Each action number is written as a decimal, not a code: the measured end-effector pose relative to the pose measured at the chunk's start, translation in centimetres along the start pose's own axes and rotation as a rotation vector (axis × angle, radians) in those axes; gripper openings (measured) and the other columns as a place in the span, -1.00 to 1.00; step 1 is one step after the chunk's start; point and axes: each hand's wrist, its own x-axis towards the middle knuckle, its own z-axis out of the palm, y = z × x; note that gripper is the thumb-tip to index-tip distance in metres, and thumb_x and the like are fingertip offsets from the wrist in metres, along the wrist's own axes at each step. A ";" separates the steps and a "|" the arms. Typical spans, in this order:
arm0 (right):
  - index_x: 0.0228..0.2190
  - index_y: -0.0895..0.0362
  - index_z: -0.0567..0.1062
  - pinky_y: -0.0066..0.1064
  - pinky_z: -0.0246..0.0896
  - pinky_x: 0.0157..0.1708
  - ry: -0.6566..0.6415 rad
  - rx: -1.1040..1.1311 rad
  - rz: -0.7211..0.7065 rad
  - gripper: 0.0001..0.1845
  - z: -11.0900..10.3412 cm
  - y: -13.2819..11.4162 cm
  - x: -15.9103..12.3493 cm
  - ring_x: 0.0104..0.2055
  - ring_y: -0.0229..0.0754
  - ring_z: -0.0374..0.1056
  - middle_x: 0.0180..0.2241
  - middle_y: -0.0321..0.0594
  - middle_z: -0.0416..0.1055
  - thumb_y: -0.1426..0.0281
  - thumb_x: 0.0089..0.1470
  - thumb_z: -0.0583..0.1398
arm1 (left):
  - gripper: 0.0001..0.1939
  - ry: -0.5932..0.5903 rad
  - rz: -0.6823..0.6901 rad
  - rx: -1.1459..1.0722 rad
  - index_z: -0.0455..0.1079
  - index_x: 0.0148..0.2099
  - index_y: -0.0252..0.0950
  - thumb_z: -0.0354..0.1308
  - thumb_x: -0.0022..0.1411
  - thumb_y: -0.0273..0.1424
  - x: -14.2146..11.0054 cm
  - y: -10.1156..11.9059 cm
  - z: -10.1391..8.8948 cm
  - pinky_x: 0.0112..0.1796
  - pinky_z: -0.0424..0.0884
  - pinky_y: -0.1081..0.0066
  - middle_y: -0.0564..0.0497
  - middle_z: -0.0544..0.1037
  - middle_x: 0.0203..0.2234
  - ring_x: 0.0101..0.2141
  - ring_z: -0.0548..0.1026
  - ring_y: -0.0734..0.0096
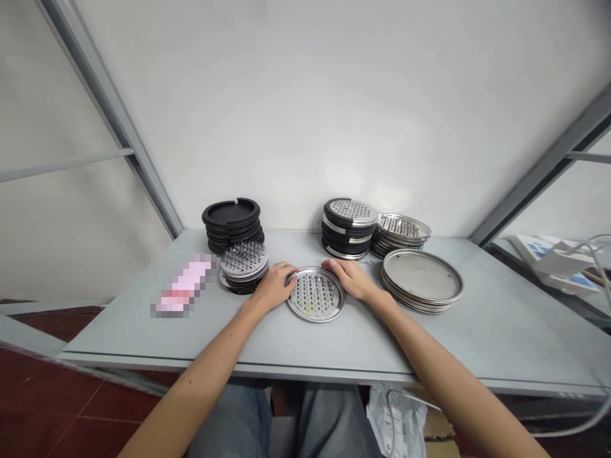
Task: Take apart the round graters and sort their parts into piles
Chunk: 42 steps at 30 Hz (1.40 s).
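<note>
A round metal grater plate (316, 298) with rows of raised holes and a shiny rim lies on the table in front of me. My left hand (277, 285) grips its left rim, fingers curled over the upper edge. On the opposite side, my right hand (348, 278) holds the upper right rim with its fingers closed against it. Just left of my left hand is a stack of grater discs (244, 259) with spiky tops. A pile of larger flat metal plates (422, 277) stands right of my right hand.
Black rings (232, 213) are stacked at the back left. Behind my hands stands a stack of black-rimmed graters (351, 219), beside more metal graters (403, 227). A blurred pink item (186, 286) lies on the left. White boxes and cables (558, 261) sit at the far right.
</note>
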 end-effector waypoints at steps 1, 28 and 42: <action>-0.25 0.11 0.54 -0.27 0.25 -0.13 -0.002 -0.008 -0.001 -0.46 0.0 0.0 0.0 -0.21 -0.08 0.41 -0.31 -0.16 0.53 0.12 0.27 -0.14 | -0.74 0.000 -0.001 0.006 0.45 -0.10 -0.29 0.04 0.18 -0.53 0.0 0.0 0.0 -0.06 0.38 0.27 -0.07 0.52 -0.21 -0.15 0.46 0.27; -0.21 0.14 0.51 -0.35 0.24 -0.27 -0.016 -0.081 -0.079 -0.62 0.1 -0.3 -0.1 -0.29 -0.13 0.40 -0.26 -0.15 0.52 0.22 0.22 -0.01 | -0.74 -0.031 -0.035 0.028 0.49 -0.10 -0.27 0.05 0.20 -0.52 0.1 -0.3 0.2 -0.05 0.40 0.30 -0.05 0.59 -0.18 -0.15 0.52 0.27; -0.20 0.14 0.52 -0.33 0.25 -0.24 0.007 -0.100 -0.096 -0.66 0.3 -0.3 -0.1 -0.25 -0.12 0.41 -0.23 -0.13 0.52 0.25 0.21 0.02 | -0.71 -0.073 -0.050 0.012 0.53 -0.13 -0.25 0.04 0.20 -0.58 0.1 -0.4 0.6 0.06 0.34 0.29 -0.02 0.57 -0.09 -0.08 0.53 0.30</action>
